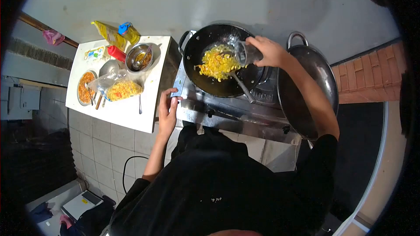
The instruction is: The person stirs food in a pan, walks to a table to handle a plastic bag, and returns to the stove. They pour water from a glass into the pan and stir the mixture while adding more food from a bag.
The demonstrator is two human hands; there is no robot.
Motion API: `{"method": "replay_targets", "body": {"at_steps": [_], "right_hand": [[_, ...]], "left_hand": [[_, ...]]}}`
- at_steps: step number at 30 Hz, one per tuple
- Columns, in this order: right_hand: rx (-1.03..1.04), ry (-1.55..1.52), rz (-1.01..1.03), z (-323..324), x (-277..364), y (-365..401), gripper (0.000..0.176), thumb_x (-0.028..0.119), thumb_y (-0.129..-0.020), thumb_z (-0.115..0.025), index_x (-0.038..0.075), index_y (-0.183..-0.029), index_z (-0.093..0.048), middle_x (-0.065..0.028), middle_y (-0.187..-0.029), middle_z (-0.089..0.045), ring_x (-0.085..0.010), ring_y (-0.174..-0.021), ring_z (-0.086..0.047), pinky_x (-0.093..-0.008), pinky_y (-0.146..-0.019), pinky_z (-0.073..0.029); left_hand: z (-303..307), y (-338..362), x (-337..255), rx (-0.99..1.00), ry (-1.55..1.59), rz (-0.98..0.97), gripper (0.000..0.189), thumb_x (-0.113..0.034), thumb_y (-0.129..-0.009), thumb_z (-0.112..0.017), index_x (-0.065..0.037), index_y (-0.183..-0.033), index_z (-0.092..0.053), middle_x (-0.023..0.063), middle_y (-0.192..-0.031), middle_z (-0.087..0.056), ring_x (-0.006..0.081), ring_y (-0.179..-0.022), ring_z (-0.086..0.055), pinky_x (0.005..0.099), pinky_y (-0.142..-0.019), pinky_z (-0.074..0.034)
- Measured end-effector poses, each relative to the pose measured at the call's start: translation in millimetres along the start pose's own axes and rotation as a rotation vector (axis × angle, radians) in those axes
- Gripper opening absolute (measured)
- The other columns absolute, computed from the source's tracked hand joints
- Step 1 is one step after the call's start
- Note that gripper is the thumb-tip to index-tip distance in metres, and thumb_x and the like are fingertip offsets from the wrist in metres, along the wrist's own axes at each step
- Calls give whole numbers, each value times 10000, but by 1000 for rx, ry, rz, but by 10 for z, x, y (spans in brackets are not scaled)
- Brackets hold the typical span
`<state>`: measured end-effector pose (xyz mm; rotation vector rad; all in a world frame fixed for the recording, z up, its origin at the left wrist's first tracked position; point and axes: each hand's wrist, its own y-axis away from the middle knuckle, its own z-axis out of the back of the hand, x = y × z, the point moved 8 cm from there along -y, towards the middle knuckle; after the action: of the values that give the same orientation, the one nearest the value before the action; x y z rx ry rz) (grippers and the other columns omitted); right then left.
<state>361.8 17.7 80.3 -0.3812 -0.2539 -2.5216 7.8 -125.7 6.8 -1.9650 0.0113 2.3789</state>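
One hand, your left hand [166,112], is at the edge of the stove [197,116], left of the black wok [197,46]; I can't tell if its fingers pinch anything. In the wok lies yellow food [215,64], which looks soft and slippery. A metal stirring tool [243,88] leans there, likely stiff; grab its long handle, poking out toward you. Over the wok's right side, your right hand [270,52] is wrapped around a tipped, see-through cup [248,55]. It should feel light, but smooth sides may slip, so hold its middle.
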Motion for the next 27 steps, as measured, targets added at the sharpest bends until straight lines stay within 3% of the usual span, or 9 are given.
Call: {"method": "replay_targets", "body": {"at_steps": [7,9,11,14,17,21,27], "right_hand": [[-20,-271,97,-8,-44,-23,828,228,-717,-823,16,-1401,-408,-220,-1297,-561,-349,-1232,-555,-418,-1047,-434],[-179,-291,58,84,-67,-1,829,272,-753,-839,19,-1410,-402,-237,-1279,-573,-357,-1224,-567,-408,-1051,-432],[-149,-370,1,126,-16,-34,803,291,-777,-851,48,-1405,-414,-201,-1227,-603,-317,-1205,-585,-397,-1045,-433],[-297,-609,-55,129,33,-67,764,205,-763,-872,109,-1377,-427,-115,-1168,-621,-225,-1124,-608,-388,-993,-467],[-293,-882,-119,160,374,-111,763,181,-763,-867,115,-1374,-413,-120,-1157,-620,-232,-1109,-610,-376,-981,-476],[-394,-975,-6,254,917,-251,743,138,-762,-846,78,-1360,-410,-127,-1208,-578,-217,-1176,-557,-361,-999,-466],[-292,-851,20,-19,2314,-725,754,140,-745,-858,47,-1362,-434,-117,-1219,-573,-215,-1180,-558,-373,-1012,-453]], "left_hand": [[-9,162,-36,-52,7,-10,365,-240,-1073,-451,25,-1322,-485,146,-1264,-582,201,-1032,-643,337,-902,-498],[51,197,-50,-70,-11,-4,366,-237,-1073,-452,25,-1327,-481,146,-1268,-582,199,-1032,-644,336,-903,-496],[103,245,-56,-89,22,6,359,-227,-1070,-461,22,-1327,-483,144,-1270,-583,199,-1030,-645,333,-905,-493],[183,271,50,-86,37,41,342,-207,-1063,-481,-5,-1338,-484,133,-1253,-592,190,-1028,-642,329,-903,-488],[286,265,106,-81,109,36,344,-215,-1062,-497,-12,-1340,-483,125,-1248,-594,180,-1049,-632,323,-904,-484],[618,248,275,-120,176,68,328,-183,-1055,-518,-16,-1335,-484,104,-1251,-579,166,-1044,-633,312,-907,-478],[1464,385,561,-162,154,156,335,-110,-1007,-593,-17,-1315,-498,93,-1242,-574,168,-1043,-632,308,-903,-497]]}}
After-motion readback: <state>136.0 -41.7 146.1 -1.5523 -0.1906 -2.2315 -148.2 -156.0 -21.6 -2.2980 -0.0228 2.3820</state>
